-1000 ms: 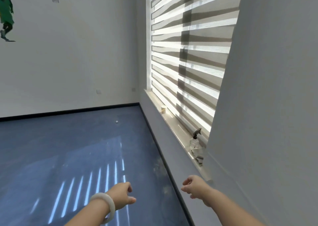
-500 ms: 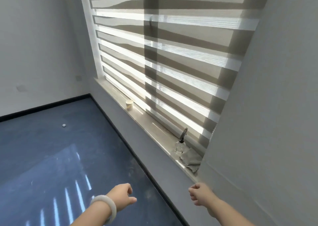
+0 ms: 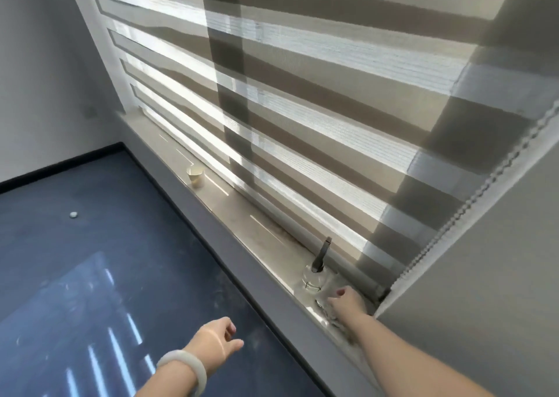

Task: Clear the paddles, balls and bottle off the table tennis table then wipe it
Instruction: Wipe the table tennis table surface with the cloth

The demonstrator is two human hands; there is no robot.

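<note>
A grey cloth [image 3: 324, 306] lies crumpled on the window sill [image 3: 242, 215] at its right end. My right hand [image 3: 348, 301] is down on the cloth, and its fingers curl over the fabric and hide most of it. A clear spray bottle [image 3: 314, 275] with a dark trigger head stands just left of that hand, close to my thumb. My left hand [image 3: 219, 340], with a pale bangle on the wrist, hangs over the blue floor with loosely curled fingers and holds nothing. The table tennis table is out of view.
A small paper cup [image 3: 196, 176] stands further along the sill. A white ball [image 3: 73, 214] lies on the blue floor to the left. Striped blinds cover the window, and a grey wall juts out at the right.
I have come closer to the window. My right hand has risen from beside the wall onto the cloth on the sill. The left hand has stayed low and idle.
</note>
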